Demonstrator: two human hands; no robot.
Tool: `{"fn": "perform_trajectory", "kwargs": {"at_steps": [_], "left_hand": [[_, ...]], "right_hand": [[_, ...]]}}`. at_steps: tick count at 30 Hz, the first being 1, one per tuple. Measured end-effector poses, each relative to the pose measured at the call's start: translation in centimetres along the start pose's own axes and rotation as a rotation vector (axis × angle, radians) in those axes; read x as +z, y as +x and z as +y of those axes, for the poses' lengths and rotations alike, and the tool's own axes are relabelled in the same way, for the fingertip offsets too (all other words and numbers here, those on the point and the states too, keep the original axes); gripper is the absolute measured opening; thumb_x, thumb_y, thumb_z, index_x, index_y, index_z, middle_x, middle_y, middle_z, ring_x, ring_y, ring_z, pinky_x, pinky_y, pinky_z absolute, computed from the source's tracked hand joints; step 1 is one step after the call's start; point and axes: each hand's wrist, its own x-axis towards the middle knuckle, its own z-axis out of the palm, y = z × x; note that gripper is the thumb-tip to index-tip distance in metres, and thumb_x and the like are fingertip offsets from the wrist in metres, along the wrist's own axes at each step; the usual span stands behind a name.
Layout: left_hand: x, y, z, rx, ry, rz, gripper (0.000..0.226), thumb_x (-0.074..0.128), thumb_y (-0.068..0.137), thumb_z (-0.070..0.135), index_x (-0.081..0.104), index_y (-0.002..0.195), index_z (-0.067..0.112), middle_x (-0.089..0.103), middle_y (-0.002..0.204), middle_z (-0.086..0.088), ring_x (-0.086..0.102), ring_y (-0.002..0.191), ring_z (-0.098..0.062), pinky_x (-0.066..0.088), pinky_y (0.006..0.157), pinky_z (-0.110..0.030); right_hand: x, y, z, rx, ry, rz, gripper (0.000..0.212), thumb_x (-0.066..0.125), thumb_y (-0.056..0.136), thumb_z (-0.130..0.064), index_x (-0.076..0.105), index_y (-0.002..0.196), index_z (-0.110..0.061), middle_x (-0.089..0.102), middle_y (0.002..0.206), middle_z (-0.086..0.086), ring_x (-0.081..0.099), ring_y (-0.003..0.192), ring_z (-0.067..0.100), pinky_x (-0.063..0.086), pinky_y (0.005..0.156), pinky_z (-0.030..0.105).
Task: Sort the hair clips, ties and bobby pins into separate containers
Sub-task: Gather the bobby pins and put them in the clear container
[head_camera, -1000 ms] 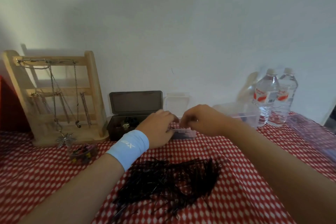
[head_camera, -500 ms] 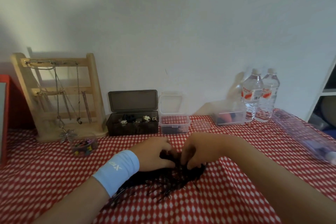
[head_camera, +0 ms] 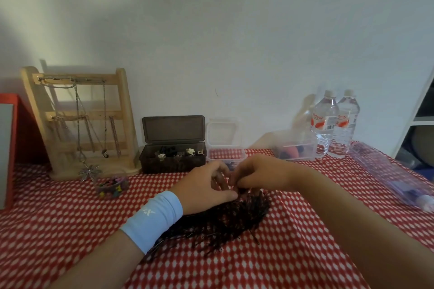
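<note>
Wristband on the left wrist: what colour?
Light blue wristband with a small white logo, seen in the head view.

The room is dim and the light soft. A warmer, paler patch sits on the wall [head_camera: 70, 7] toward 10 o'clock, and the rest of it turns a cool grey. Light seems to come from the 3 o'clock side: the water bottles [head_camera: 335, 122] throw a faint shadow on the wall toward 9 o'clock. The wooden stand [head_camera: 122, 110] casts soft-edged bars behind itself. There is no hard glare, only a dull sheen on the clear bag [head_camera: 385, 171].

Nothing looks truly sharp. The bobby pins [head_camera: 225, 220] read as one dark mass. The fingers of the left hand [head_camera: 206, 185] and right hand [head_camera: 260, 173] smear slightly. Toward 3 o'clock the white shelf [head_camera: 420, 119] leans inward, and the forearms loom large at 6 o'clock.
</note>
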Motion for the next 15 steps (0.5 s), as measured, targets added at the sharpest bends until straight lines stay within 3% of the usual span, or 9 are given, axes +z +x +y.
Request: {"fn": "perform_trajectory", "kwargs": {"at_steps": [7,11,15], "left_hand": [[-0.2,-0.1,-0.5,-0.031,-0.228,0.168,0.024,0.080,0.079,0.016,0.065,0.096,0.024,0.071,0.079,0.007,0.066,0.070,-0.013,0.057,0.068,-0.027],[-0.9,-0.4,-1.2,-0.027,-0.182,0.146,0.028,0.081,0.077,0.016,0.066,0.099,0.026,0.074,0.084,0.005,0.068,0.082,-0.008,0.049,0.076,-0.012],[-1.3,-0.7,-1.8,-0.047,-0.185,0.190,0.024,0.082,0.077,0.018,0.066,0.094,0.022,0.075,0.081,0.005,0.067,0.071,-0.002,0.048,0.067,-0.013]], "right_hand": [[0.9,1.1,0.6,0.005,0.579,0.066,0.022,0.060,0.095,0.002,0.060,0.117,0.001,0.072,0.105,0.018,0.072,0.090,0.027,0.056,0.076,0.034],[1.4,1.9,0.7,-0.018,0.681,0.047,0.024,0.057,0.095,0.005,0.059,0.119,0.002,0.070,0.101,0.016,0.070,0.090,0.027,0.054,0.072,0.031],[1.8,2.4,0.8,-0.055,0.720,-0.001,0.029,0.054,0.094,0.010,0.065,0.119,0.001,0.070,0.115,0.020,0.069,0.099,0.029,0.055,0.083,0.035]]}}
